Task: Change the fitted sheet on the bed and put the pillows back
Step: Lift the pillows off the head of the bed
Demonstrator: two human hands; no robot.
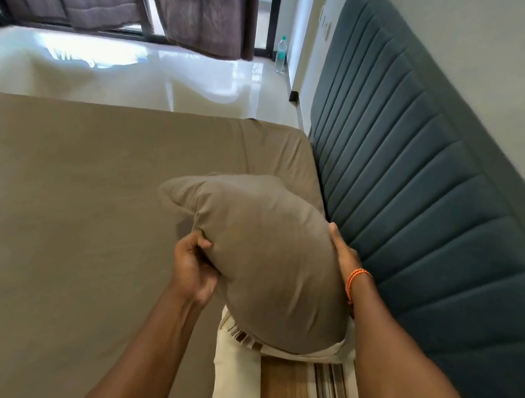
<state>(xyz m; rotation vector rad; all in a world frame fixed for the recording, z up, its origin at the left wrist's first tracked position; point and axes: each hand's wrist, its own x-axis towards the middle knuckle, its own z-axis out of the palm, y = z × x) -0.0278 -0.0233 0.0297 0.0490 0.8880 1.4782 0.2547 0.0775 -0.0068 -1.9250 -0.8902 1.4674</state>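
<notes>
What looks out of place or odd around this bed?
A plastic water bottle stands on the floor by the wall, an unusual spot. On the bed, the taupe fitted sheet lies smooth, slightly bunched at the far corner by the headboard.

Taupe-sheeted bed (64,202) bears a striped pillow (285,391) by the headboard (427,190).
</notes>
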